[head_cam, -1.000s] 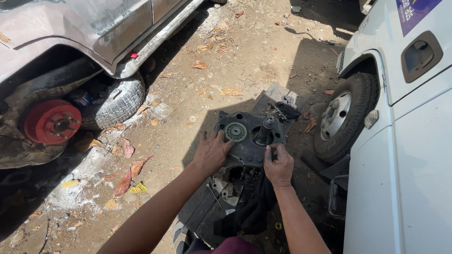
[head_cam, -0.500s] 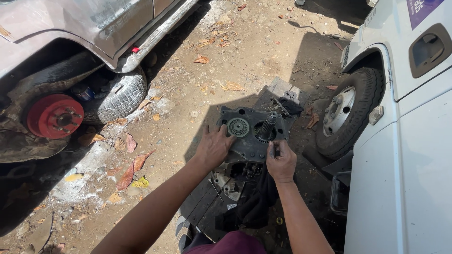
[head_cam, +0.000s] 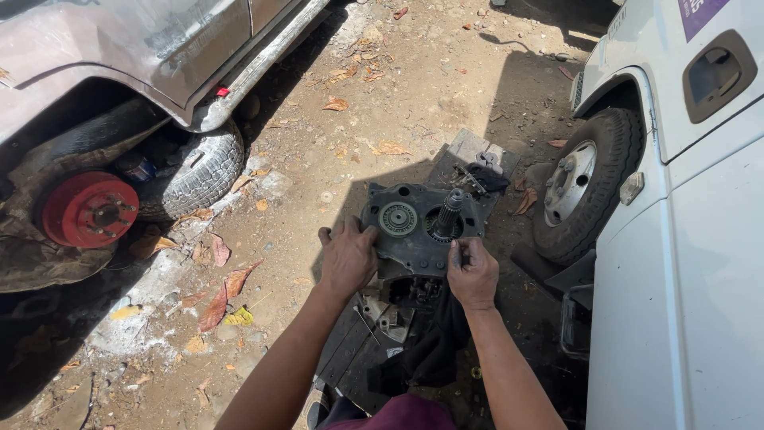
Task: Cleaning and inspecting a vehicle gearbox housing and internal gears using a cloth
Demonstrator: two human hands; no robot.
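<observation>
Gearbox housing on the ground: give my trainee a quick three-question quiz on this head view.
1. True or false: both hands rest on the gearbox housing.
2. Which thing sticks up out of the housing's top face? A) splined shaft B) a wheel nut C) a hose
3. Fill in: the red brake drum sits on the ______ side of the view, beside the loose tyre.

Key
1. True: the left hand grips its near left edge and the right hand its near right corner.
2. A; the round bearing lies flat next to it.
3. left
</observation>
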